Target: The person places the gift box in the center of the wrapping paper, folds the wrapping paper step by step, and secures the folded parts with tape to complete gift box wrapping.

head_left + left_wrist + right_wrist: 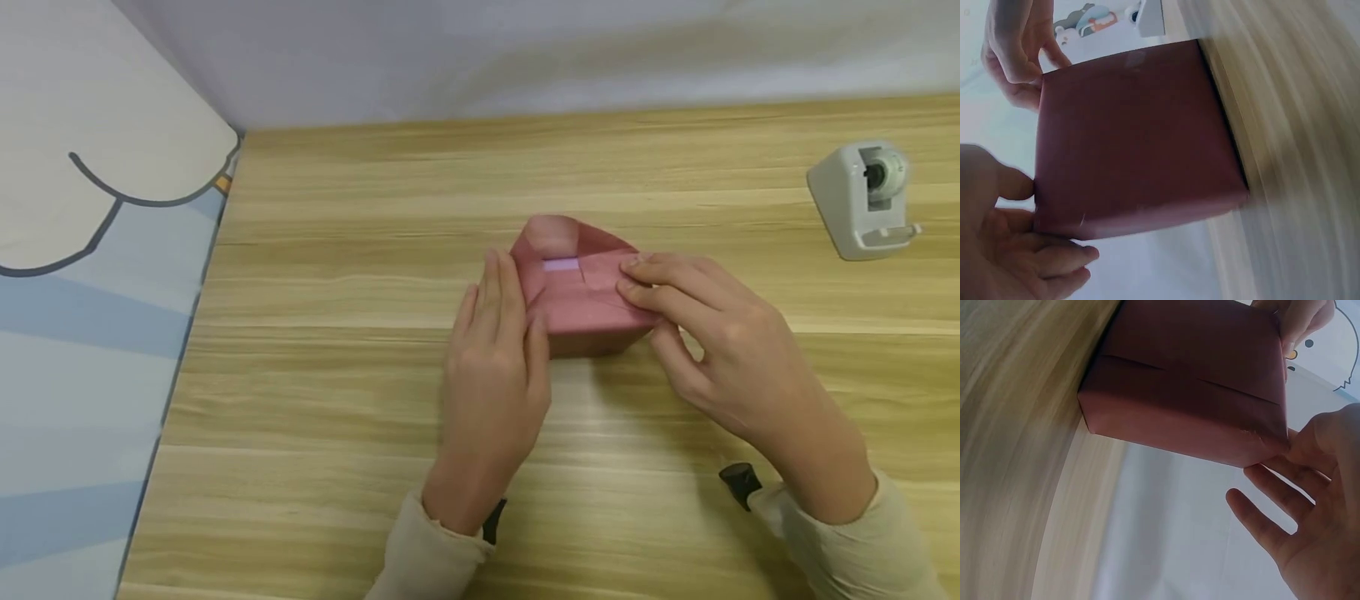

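Observation:
A box wrapped in red-pink paper (592,308) stands on the table. Its paper folds inward at the top, with the far flap (555,236) raised and a small pale purple strip (561,264) showing between the folds. My left hand (495,358) holds the left near corner, fingers along the left side and thumb at the near edge. At the right end, my right hand (723,333) presses index and middle fingertips on the folded paper, its thumb lower at the near corner. The left wrist view shows the smooth near face (1129,144) between both hands.
A white tape dispenser (862,200) with a clear roll stands at the back right of the wooden table (315,400). A pale wall (525,58) rises behind, and a panel with cartoon drawings (82,358) borders the left edge.

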`<state>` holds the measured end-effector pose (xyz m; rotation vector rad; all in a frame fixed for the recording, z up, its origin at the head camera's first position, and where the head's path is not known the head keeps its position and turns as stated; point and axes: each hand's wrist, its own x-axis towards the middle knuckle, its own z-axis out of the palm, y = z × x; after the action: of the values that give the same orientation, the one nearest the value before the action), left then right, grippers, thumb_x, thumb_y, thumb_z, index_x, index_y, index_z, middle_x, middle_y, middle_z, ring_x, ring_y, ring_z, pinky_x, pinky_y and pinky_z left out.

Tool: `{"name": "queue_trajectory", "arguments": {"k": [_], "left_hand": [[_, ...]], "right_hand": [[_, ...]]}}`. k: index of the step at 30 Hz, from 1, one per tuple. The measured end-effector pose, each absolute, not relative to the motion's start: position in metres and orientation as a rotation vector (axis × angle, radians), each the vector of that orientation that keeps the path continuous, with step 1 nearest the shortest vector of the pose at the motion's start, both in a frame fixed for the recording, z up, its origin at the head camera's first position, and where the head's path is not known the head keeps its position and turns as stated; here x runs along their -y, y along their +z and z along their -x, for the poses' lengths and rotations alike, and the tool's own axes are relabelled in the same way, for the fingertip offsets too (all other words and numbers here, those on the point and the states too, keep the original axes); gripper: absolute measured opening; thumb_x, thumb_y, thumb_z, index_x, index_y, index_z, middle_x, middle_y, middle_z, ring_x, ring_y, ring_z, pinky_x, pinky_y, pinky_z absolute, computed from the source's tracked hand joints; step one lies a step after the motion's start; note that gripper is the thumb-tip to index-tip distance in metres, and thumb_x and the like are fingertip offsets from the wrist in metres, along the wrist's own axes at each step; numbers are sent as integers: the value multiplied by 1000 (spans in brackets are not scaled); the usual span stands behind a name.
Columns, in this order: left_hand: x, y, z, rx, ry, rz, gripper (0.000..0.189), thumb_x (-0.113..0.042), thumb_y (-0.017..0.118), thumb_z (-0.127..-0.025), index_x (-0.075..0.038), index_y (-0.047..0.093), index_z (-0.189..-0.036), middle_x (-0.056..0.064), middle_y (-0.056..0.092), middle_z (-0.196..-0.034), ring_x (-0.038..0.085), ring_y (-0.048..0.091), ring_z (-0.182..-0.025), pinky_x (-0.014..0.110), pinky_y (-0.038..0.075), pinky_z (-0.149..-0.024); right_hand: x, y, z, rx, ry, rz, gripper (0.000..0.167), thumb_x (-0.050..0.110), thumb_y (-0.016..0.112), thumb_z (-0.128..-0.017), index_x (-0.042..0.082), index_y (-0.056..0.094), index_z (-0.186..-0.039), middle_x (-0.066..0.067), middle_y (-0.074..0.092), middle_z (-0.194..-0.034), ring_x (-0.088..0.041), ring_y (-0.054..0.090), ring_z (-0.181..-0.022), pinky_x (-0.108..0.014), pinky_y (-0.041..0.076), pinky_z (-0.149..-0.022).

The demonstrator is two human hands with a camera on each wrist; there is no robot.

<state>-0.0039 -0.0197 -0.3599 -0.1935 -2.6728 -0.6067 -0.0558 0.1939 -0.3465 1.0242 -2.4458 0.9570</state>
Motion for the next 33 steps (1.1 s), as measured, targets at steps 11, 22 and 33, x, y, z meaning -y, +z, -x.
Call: {"name": "queue_trajectory", "arguments": {"k": [11,22,33], "left_hand": [[30,-358,-5,2718,-437,409,53,-21,55,-108,10,47,-151,29,44,-159,35,45,-151,48,34,-126],[31,-360,-11,2656,-407,429,44,-15,55,-108,4,55,-147,20,55,-153,31,49,-149,44,33,-127],[31,-358,-7,2602,-271,520,42,-14,57,-105,3,58,-144,18,63,-145,30,59,-140,44,41,-122]], "right_hand": [[-191,-347,55,2431,992,-1012,35,-3,58,-90,-1,76,-120,-14,73,-130,-33,66,-122,-15,34,-121],[-189,-346,55,2429,991,-1003,36,-3,57,-90,-1,76,-121,-14,73,-130,-33,67,-121,-15,34,-120],[-188,-346,53,2418,986,-990,36,-7,59,-87,-2,76,-119,-14,74,-129,-34,68,-120,-14,33,-120]]}}
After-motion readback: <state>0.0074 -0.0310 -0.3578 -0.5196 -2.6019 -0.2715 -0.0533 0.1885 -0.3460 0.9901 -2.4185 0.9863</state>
